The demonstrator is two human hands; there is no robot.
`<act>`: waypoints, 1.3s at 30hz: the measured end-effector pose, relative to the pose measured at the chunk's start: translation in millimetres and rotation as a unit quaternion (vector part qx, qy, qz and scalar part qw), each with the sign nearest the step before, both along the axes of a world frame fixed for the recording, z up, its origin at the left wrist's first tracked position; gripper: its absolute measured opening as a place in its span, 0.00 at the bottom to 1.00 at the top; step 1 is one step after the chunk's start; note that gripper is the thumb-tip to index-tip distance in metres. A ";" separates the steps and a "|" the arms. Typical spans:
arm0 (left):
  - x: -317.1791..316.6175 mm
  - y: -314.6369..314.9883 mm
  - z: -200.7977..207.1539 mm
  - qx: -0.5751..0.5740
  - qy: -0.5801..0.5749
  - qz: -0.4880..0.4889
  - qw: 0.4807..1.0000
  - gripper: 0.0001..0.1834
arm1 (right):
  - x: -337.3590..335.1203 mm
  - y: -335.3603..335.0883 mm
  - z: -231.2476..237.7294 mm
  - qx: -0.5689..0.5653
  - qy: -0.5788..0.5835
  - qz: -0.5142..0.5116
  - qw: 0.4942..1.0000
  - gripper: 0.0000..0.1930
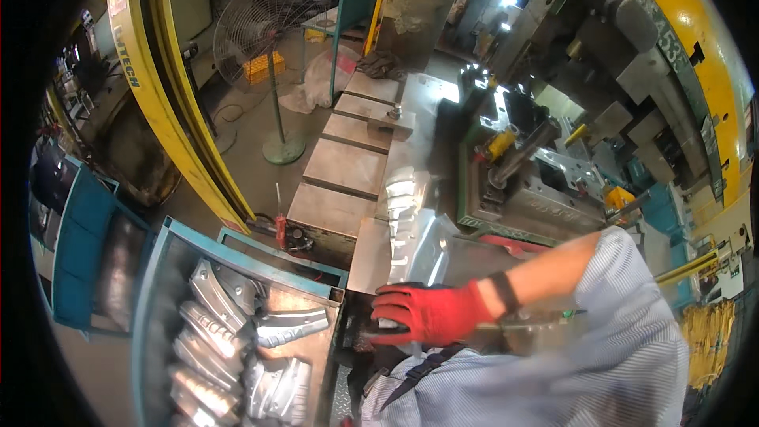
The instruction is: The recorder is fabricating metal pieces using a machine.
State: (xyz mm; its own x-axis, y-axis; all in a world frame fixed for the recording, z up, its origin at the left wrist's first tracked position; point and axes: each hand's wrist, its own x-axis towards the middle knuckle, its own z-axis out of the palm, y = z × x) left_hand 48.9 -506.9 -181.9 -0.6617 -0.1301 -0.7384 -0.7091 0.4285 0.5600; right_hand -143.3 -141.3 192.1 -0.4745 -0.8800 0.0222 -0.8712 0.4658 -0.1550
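Right hand (431, 312): red-gloved, fingers directed left and partly curled; I cannot tell whether it grips anything. Left hand: out of sight, state undetermined. Stamped metal parts (401, 225): located just beyond the right hand on the steel surface; long axis runs away from the person, near end toward the glove. Contact with the glove is unclear. The fingertips' undersides are hidden; blur softens the striped sleeve (545, 372). The blue-framed bin (154, 292) is cut off below.

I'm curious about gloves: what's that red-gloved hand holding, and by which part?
It cannot be told: the right hand hides any hold on its palm side.
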 end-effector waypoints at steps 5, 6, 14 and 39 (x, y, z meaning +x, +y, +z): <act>-9.0 3.5 -9.3 0.012 0.000 0.029 1.000 0.18 | -23.1 47.1 -35.9 0.085 -0.014 0.004 0.996 0.46; -11.9 3.5 -10.9 0.016 0.003 0.035 0.999 0.18 | -23.5 55.8 -44.4 0.081 -0.006 0.010 0.997 0.46; -54.2 -5.4 -51.3 0.072 0.058 0.108 0.990 0.18 | -15.1 113.5 -108.4 0.045 0.052 0.005 0.998 0.33; -244.3 188.2 220.4 0.359 0.137 -0.222 0.896 0.26 | -197.9 233.9 -61.9 0.267 -0.193 -0.439 0.836 0.55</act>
State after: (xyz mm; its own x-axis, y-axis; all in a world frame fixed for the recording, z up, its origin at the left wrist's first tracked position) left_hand -195.4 -318.8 38.6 -0.7004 0.6341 -0.3277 -0.3511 0.0937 0.9316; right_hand -341.2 92.6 130.2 -0.8239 -0.0236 -0.5662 -0.0890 0.9921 0.0882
